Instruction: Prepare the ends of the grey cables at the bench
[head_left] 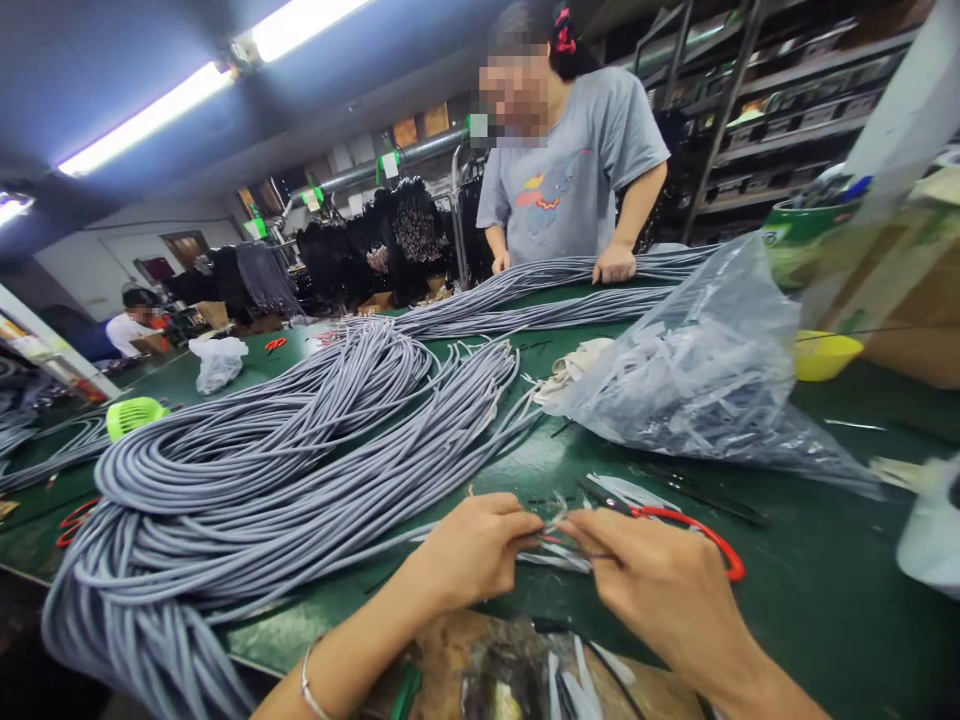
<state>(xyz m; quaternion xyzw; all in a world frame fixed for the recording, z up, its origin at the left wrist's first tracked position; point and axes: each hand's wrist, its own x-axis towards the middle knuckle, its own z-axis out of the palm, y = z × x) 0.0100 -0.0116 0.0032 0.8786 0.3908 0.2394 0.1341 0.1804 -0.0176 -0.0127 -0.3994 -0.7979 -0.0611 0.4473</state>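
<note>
Several long grey cables lie looped in a big bundle across the green table. One of them runs into my left hand, whose fingers are closed in a pinch on it near its end. Thin wires, one reddish, and frayed whitish fibres show between the two hands. My right hand also pinches, with thumb and fingertips at the thin wires. Just behind the right hand lie scissors with red handles, partly covered by it. White strips are scattered below the fingertips.
A clear plastic bag full of pale scraps stands at the right. Black tweezers or pliers lie before it. Beyond are a yellow bowl and a green tub. Across the table a person handles more grey cables.
</note>
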